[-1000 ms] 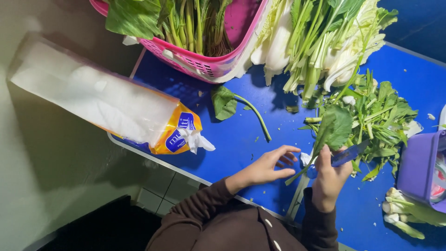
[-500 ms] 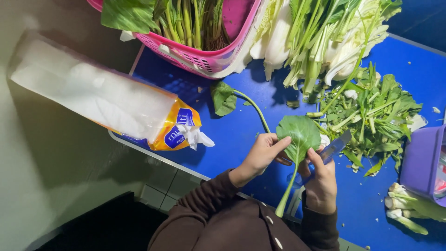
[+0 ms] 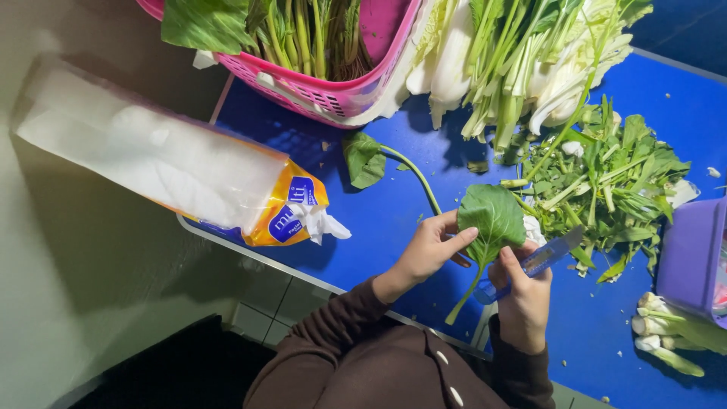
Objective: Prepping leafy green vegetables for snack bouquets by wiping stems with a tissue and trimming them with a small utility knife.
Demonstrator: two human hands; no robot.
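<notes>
Leaf up off the table, blade right beside it.

My left hand (image 3: pixel 428 254) pinches the green leaf (image 3: pixel 492 216) at its edge, steadying it above the blue table (image 3: pixel 379 220); my right hand (image 3: pixel 522 291) wraps the blue utility knife (image 3: pixel 541 259). Stalk runs down-left toward me, leaf blade pointing away.

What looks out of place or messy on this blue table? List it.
A single leaf with a long stalk lies alone on the blue table, apart from the pile of greens. Small green scraps are strewn near it. The bag of tissues hangs over the table's edge, paper spilling from its torn end.
</notes>
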